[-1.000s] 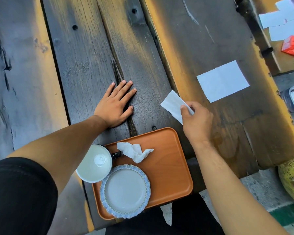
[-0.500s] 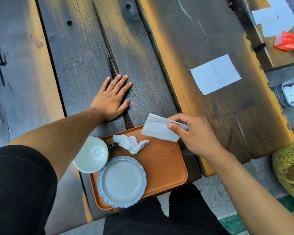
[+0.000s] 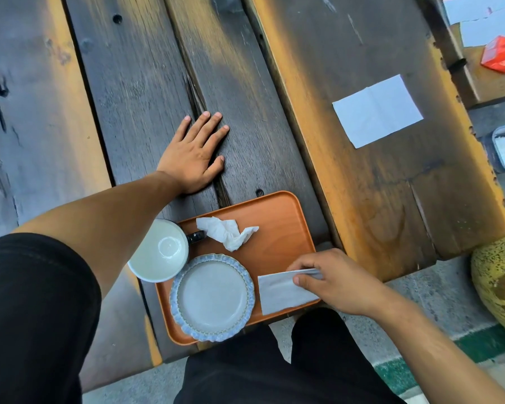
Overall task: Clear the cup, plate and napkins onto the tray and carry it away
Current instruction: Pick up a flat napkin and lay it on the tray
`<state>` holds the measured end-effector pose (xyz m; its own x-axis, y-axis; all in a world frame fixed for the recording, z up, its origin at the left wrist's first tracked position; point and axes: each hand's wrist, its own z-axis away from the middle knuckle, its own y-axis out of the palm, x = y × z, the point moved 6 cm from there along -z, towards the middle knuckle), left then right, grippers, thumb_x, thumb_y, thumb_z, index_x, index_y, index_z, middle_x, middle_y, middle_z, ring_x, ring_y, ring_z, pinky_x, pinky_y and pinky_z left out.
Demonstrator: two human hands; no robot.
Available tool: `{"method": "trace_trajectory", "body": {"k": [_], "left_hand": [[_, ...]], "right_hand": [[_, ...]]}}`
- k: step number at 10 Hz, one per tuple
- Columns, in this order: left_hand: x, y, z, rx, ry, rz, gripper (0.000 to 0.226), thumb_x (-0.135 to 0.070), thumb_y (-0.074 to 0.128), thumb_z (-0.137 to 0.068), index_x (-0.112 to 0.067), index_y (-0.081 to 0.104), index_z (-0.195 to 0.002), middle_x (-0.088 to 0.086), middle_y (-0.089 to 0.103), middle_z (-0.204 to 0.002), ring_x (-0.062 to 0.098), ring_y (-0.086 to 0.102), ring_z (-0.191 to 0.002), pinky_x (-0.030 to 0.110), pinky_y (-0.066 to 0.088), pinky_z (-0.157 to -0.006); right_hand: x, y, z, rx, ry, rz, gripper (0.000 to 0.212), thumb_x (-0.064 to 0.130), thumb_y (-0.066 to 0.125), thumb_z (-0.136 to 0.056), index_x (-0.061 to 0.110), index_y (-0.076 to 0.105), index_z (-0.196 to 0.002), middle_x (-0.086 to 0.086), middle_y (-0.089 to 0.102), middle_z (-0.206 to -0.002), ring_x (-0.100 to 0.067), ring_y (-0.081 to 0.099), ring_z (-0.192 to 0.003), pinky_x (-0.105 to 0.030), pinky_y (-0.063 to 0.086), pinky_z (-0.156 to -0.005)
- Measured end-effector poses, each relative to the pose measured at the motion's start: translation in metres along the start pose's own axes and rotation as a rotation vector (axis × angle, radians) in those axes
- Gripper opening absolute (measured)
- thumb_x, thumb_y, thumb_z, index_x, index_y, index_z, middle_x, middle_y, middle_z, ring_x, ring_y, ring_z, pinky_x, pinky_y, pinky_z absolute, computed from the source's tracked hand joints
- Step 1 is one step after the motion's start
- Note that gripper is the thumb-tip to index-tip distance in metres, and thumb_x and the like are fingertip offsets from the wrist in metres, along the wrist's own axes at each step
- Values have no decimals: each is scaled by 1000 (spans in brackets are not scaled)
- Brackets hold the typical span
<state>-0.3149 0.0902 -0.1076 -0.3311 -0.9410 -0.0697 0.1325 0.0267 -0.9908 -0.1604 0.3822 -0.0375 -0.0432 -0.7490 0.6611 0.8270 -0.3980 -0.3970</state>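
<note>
Left hand [image 3: 194, 154] flat on table [image 3: 134, 83], right hand [image 3: 337, 282] pinching napkin [image 3: 280, 293]

a counter [image 3: 146, 83] of wide, dark, weathered planks fills most of the view, with gaps, cracks and bolt holes between the boards and worn yellow-orange paint along their edges. warm light streaks the wood. below its near edge lies grey concrete floor [image 3: 438, 298] with a green painted stripe [image 3: 478, 342] at the near right.
</note>
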Motion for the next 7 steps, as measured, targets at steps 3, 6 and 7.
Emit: {"method": "trace_trajectory", "body": {"k": [3,6,7], "left_hand": [[0,1,0,-16,8,9,69,-49,30,-100,-17,25,-161,11,19,-170,30,14,-158,55,10,-128],[1,1,0,-25,8,13,69,-49,31,-100,-17,26,-161,11,19,-170,30,14,-158,55,9,-128],[1,0,0,-27,10,20,69,-48,32,-100,-17,25,-161,10,19,-170,29,13,-159,55,9,-128]], "right_hand": [[-4,11,-21,8,63,207,16,32,59,-98,29,70,-109,10,71,-102,-9,62,-94,-34,54,-82],[2,11,-34,-206,11,302,21,35,58,-99,23,71,-108,7,68,-105,-14,59,-101,-36,50,-89],[1,14,-33,-335,-20,426,18,35,63,-95,23,75,-101,7,61,-97,-17,50,-100,-36,44,-89]]}}
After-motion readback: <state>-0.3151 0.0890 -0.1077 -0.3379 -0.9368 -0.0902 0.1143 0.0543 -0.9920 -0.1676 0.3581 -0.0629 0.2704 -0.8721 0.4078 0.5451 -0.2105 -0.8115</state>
